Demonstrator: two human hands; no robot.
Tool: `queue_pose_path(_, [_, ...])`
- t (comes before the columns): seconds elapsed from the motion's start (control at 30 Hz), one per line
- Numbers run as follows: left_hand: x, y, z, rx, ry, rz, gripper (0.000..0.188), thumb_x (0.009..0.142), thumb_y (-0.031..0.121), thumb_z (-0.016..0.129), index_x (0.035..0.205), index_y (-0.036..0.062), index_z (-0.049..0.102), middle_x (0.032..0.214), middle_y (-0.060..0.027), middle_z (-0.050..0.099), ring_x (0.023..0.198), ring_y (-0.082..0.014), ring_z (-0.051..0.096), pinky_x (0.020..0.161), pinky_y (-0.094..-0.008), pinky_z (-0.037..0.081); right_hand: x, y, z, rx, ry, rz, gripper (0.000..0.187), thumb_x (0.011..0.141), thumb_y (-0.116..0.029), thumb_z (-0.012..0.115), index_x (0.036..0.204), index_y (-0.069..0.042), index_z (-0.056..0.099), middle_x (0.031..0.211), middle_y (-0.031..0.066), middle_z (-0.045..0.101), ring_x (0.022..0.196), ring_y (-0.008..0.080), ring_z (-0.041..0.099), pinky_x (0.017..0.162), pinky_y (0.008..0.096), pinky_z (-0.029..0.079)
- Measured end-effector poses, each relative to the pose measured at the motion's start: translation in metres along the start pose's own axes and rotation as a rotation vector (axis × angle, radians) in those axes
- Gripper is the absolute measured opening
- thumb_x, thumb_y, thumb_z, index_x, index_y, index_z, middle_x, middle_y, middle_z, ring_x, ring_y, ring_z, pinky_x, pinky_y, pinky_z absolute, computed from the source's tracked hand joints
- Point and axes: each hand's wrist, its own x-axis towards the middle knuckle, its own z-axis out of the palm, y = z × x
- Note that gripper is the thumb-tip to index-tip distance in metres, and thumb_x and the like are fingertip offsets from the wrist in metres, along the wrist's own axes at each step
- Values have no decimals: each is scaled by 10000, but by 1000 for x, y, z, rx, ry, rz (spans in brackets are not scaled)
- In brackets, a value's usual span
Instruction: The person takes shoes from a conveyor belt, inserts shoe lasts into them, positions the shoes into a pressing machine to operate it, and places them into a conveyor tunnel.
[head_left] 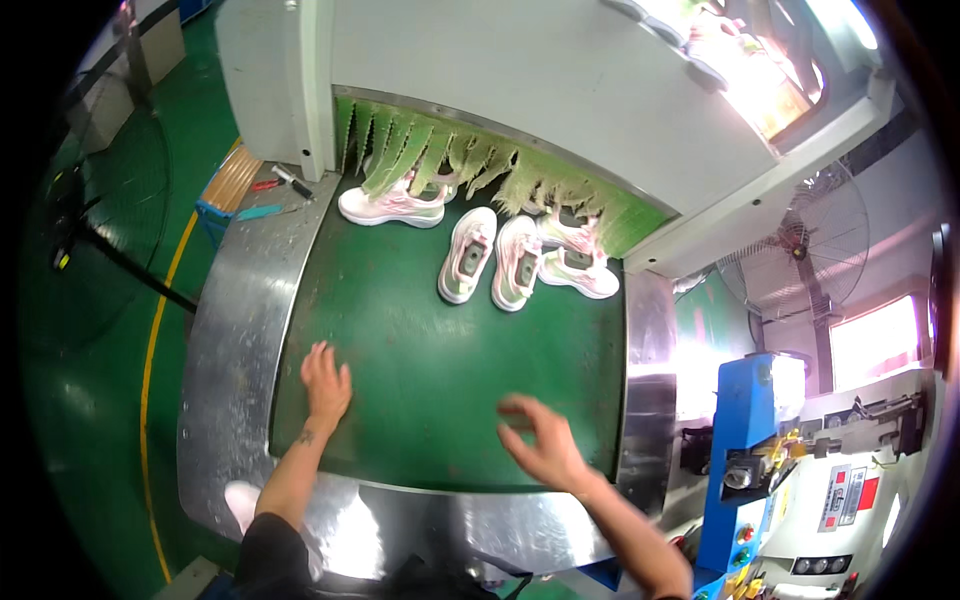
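Observation:
Over the left side of a green conveyor belt point(400, 390), my left hand point(327, 384) is empty, its fingers apart. My right hand point(543, 443), slightly blurred, hovers above the belt's right half with thumb and fingers spread and nothing in them. Pale pink-and-white sneakers lie farther up, beyond both hands. Two of them, a sneaker point(467, 256) and another sneaker point(516, 263), stand side by side in the middle. A sneaker on its side point(392, 205) lies at the left, and one more sneaker point(580, 272) at the right. Others behind are partly hidden by green strips.
A torn green strip curtain point(480, 160) hangs from a grey machine housing point(520, 70) at the far end. Metal edging point(230, 350) borders the belt, with small tools point(290, 182) at its upper left corner. A fan point(795, 240) and a blue machine point(735, 450) stand right.

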Motion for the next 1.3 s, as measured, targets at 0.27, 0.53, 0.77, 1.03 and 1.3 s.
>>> queue_pose_path(0.27, [-4, 41, -6, -61, -76, -135, 395, 792, 95, 585, 1169, 5, 507, 1329, -150, 460, 1259, -330, 415, 1040, -490, 304, 409, 8, -37, -883, -122, -612, 667, 679, -284, 777, 1210, -24, 469, 1037, 210, 610, 958, 368, 599, 844, 419, 483])
queue_pose_path(0.53, [24, -2, -61, 48, 26, -78, 353, 801, 50, 561, 1147, -16, 544, 1308, -149, 502, 1209, -343, 465, 1015, -472, 335, 339, -32, 86, -727, -321, -139, 395, 830, -451, 590, 1084, -155, 651, 711, 82, 659, 571, 289, 634, 544, 418, 513])
queue_pose_path(0.77, [19, 8, -26, 7, -44, -100, 421, 777, 116, 611, 1173, 9, 514, 1340, -149, 467, 1242, -330, 428, 1046, -452, 311, -85, 26, 66, 393, -96, 396, 750, 841, -459, 597, 1346, 57, 396, 1363, 232, 424, 1304, 294, 362, 1077, 406, 274])
queue_pose_path(1.03, [-41, 293, -157, -1602, -926, 40, 1107, 752, 458, 731, 1482, 78, -10, 1527, -204, 100, 1414, -343, 129, 1121, -464, 186, -288, -22, -64, 265, 717, 100, 415, 758, -195, 724, 1100, 0, 593, 975, 91, 646, 897, 153, 593, 806, 322, 484])
queue_pose_path(1.3, [-193, 497, -286, -1511, -1474, 211, 887, 751, 382, 617, 1430, -22, 215, 1263, -149, 468, 1143, -243, 495, 978, -383, 418, -451, -37, -45, 27, 989, -392, 885, 754, -243, 751, 1416, -12, 210, 1350, 160, 443, 1188, 235, 462, 1019, 353, 373])
